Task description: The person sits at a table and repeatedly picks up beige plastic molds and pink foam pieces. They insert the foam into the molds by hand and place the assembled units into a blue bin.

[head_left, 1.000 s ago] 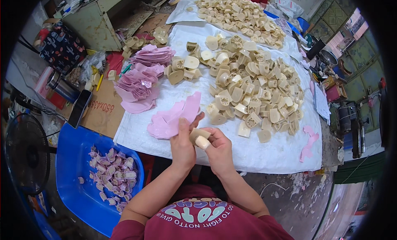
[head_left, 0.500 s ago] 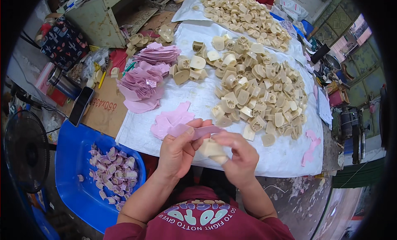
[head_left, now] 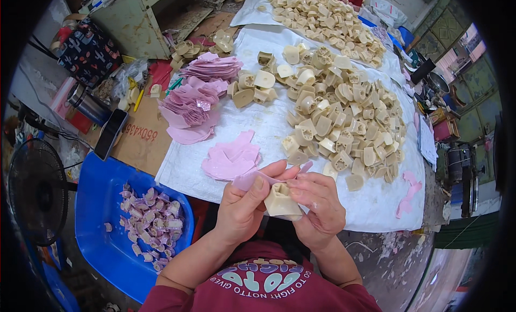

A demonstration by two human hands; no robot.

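Close to my body, just off the front edge of the table, both hands work together. My left hand (head_left: 242, 207) is closed, its thumb pressing a pink strip of thin material (head_left: 246, 180) against the fingers. A beige plastic shoe heel (head_left: 282, 204) sits between the hands, its hollow, ribbed end facing up. My right hand (head_left: 320, 207) grips the heel from the right, thumb below and fingers along its side. Behind the heel the strip runs across to the right fingertips. Some fingers are hidden behind the heel and strip.
On the white sheet (head_left: 215, 191) lie loose pink pieces (head_left: 231, 156), pink stacks (head_left: 188, 105) and a large pile of beige heels (head_left: 344, 118). A blue basin (head_left: 99, 204) at lower left holds several pink-covered heels (head_left: 153, 220). A phone (head_left: 111, 133) and fan (head_left: 36, 191) stand left.
The heel has turned more upright, its hollow end now showing. My right fingers have come up to the strip beside the heel. The view has shifted slightly.
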